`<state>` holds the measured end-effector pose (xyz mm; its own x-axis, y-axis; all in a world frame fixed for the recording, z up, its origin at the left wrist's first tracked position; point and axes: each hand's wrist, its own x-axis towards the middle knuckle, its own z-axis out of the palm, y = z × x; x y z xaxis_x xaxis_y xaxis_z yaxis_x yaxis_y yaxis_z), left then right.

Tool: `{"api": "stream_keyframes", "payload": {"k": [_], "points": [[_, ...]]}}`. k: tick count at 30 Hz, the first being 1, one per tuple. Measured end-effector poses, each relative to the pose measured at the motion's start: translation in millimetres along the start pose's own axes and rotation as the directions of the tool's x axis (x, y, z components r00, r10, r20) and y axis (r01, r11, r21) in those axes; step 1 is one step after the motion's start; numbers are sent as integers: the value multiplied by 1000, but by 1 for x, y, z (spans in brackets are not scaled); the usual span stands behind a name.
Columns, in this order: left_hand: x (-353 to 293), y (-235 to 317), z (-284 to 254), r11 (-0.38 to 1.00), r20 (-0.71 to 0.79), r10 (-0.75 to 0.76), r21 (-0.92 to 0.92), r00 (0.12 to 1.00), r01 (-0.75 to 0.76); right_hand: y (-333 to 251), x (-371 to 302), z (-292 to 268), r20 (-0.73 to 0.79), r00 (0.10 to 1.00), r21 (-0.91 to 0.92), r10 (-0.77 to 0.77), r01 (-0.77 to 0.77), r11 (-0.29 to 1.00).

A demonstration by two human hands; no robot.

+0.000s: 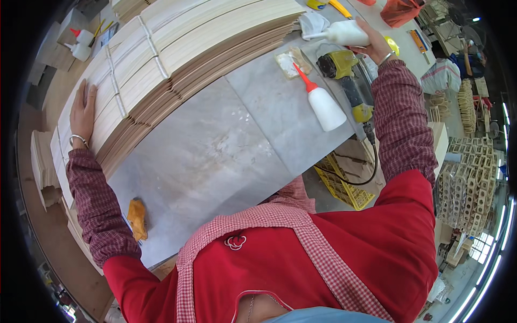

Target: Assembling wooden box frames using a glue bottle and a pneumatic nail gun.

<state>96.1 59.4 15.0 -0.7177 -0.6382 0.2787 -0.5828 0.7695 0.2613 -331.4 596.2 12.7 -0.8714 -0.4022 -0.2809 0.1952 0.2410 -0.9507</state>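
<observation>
Grey worktop [183,167], smudged; wooden boards [188,48] atop; tube lights [482,290] right.

Busy-looking workshop, honestly. The grey table [188,180] has a seam across its top and whitish smears around the middle, and a paler tabletop [406,62] lies beyond its far right corner. Down below the right edge there's a yellow crate [353,196] with grid sides, plus a patch of grey floor [327,202]. Further off that side: a whitish sack [441,77], then a big heap of pale wooden pieces [466,188] with round holes. Past those, a bright window [481,247] with small panes and some long strip lights [463,306]. Off the left edge is a brown surface [48,237], can't tell what exactly
</observation>
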Motion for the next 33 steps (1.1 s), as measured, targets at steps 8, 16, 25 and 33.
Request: {"api": "stream_keyframes", "payload": {"k": [8,16,25,33], "points": [[-16,-9,-9,998,-39,-37,-54,999,35,70,98,11,144,982,-222,122,-88,971],[-91,48,-48,964,-112,264,21,958,-263,53,66,11,114,977,-635,-178,209,744],[-99,27,-54,932,52,348,89,936,-351,-10,-86,144,277,954,9,-117,119,993],[-108,24,-50,901,-138,424,-34,895,-433,-20,-102,218,465,885,189,31,-134,973]]}}
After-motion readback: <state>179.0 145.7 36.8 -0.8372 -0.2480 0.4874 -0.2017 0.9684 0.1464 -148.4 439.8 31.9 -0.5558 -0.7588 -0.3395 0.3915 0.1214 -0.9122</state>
